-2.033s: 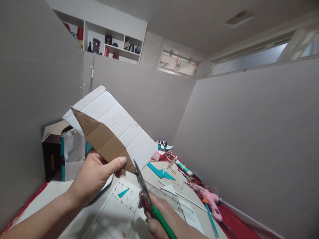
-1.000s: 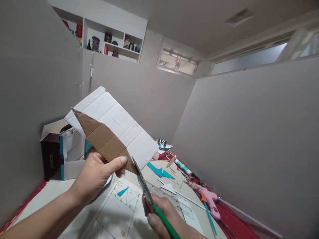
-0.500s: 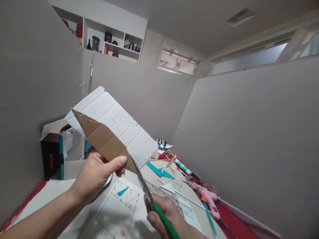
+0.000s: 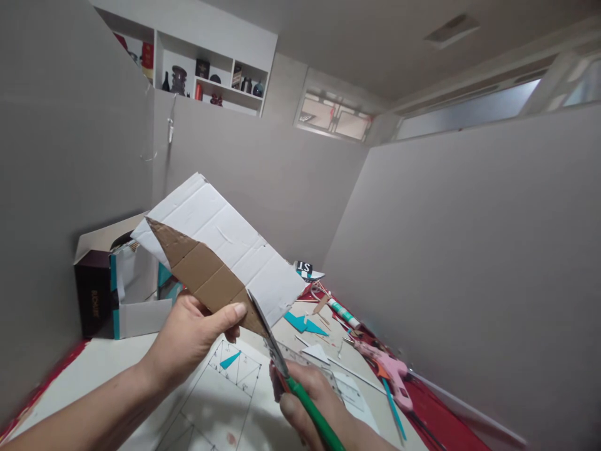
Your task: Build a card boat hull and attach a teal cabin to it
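My left hand (image 4: 197,332) pinches a brown pointed cardboard piece (image 4: 206,269) together with the larger white cardboard sheet (image 4: 248,250) behind it, thumb on the front. Both are held up above the table. Wrapped round the green handle of the scissors (image 4: 310,407) is my right hand (image 4: 319,394). The blades point up and left, lying along the lower right edge of the brown piece, over the white cardboard. Part of the lower blade is hidden by the cardboard. Below lies a drawn paper plan (image 4: 220,401) with a small teal triangle (image 4: 230,360) on it.
A pink glue gun (image 4: 392,373) lies on the table's right side near the red edge. Teal scraps (image 4: 305,323), a clear ruler (image 4: 300,356) and a green-and-white tube (image 4: 344,313) are scattered behind my right hand. An open dark box (image 4: 94,294) stands at the left.
The cardboard and my left hand have shifted slightly right and down. The scissor blades stay against the brown piece's lower right edge, moved a little with it.
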`<action>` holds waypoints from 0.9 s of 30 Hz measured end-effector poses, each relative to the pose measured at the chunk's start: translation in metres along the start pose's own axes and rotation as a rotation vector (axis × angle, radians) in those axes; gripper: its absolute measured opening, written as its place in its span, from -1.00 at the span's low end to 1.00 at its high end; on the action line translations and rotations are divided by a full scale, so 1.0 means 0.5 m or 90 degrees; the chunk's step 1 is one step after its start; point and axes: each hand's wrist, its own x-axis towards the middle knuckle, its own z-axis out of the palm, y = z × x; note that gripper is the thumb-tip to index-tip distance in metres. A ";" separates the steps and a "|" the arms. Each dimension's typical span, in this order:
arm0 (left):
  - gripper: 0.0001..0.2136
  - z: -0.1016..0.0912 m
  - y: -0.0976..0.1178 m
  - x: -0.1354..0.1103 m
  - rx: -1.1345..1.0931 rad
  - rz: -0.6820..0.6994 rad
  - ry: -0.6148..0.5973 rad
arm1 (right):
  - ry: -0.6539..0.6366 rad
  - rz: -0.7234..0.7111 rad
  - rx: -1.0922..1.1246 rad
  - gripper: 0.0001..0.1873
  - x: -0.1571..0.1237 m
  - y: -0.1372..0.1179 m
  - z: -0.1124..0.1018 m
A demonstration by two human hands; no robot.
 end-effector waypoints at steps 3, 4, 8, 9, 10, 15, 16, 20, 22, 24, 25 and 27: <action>-0.70 -0.001 -0.003 -0.001 0.002 -0.003 -0.001 | 0.010 -0.005 0.020 -0.57 -0.003 0.002 0.000; -0.70 -0.001 -0.004 -0.001 0.003 -0.003 -0.001 | 0.012 -0.005 0.026 -0.58 -0.004 0.004 -0.001; -0.69 -0.002 -0.005 0.001 0.010 -0.006 -0.004 | 0.015 0.025 0.014 -0.58 -0.008 0.023 -0.003; -0.69 -0.002 -0.005 0.002 0.011 -0.007 -0.004 | 0.018 0.033 0.002 -0.57 -0.009 0.025 -0.004; -0.69 -0.003 -0.005 0.002 0.013 -0.008 -0.005 | 0.021 0.040 -0.008 -0.55 -0.010 0.026 -0.005; -0.69 0.001 -0.004 0.000 0.011 -0.011 -0.016 | 0.016 0.037 -0.027 -0.46 -0.011 -0.021 -0.006; -0.69 0.003 -0.004 -0.001 0.009 -0.015 -0.021 | 0.027 0.039 -0.037 -0.44 -0.011 -0.034 -0.005; -0.67 0.014 -0.008 -0.003 -0.008 -0.030 -0.041 | 0.046 0.045 -0.046 -0.39 -0.010 -0.051 -0.001; -0.67 0.017 -0.011 -0.003 -0.015 -0.032 -0.043 | 0.027 0.033 -0.027 -0.43 -0.009 -0.035 -0.001; -0.68 0.018 -0.014 -0.003 -0.015 -0.035 -0.044 | 0.007 0.013 -0.006 -0.47 -0.009 -0.014 -0.002; -0.68 0.018 -0.016 -0.003 -0.013 -0.036 -0.046 | 0.003 0.004 0.003 -0.49 -0.008 -0.005 -0.003; -0.68 0.017 -0.019 -0.004 -0.015 -0.037 -0.050 | -0.005 -0.005 0.021 -0.52 -0.008 0.008 -0.003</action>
